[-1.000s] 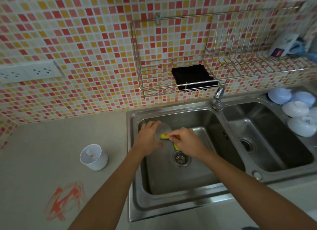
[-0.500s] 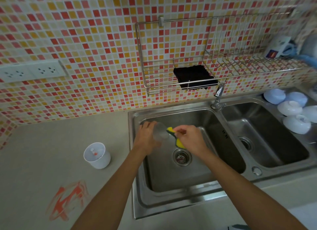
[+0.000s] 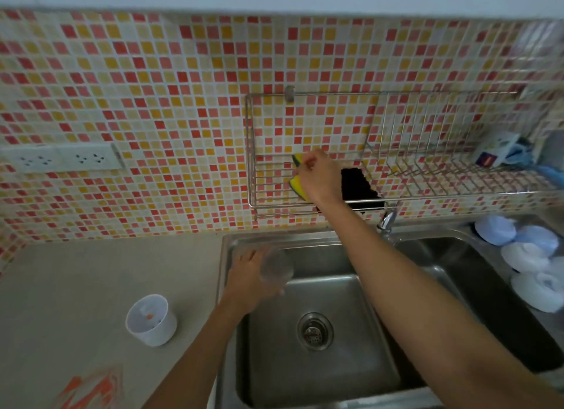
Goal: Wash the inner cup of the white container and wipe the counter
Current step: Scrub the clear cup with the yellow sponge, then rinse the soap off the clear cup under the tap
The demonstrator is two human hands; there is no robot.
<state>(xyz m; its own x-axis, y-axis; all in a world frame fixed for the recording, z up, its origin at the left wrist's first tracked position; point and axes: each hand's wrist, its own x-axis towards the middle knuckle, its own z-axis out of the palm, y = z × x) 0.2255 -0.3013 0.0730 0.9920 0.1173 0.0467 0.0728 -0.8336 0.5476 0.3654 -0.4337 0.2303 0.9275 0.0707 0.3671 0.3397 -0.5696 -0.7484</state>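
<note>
sponge (image 3: 296,179) now up at rack (image 3: 396,199)

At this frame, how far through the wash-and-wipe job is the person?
Scrubbing looks finished: the right hand holds the yellow sponge up at the wire wall rack. In hand: the left hand grips the clear inner cup over the steel sink; no rinse water visible. Left: the orange smear on the beige counter is unwiped.

Brushed stainless-steel sink (image 3: 320,378) with a dull sheen, and above it a shiny wire rack (image 3: 396,199) against glossy mosaic tiles (image 3: 152,103). Clear plastic cup (image 3: 276,269), matt white plastic container (image 3: 151,320), smooth matt counter (image 3: 91,271), spongy yellow scrubber (image 3: 296,182).
</note>
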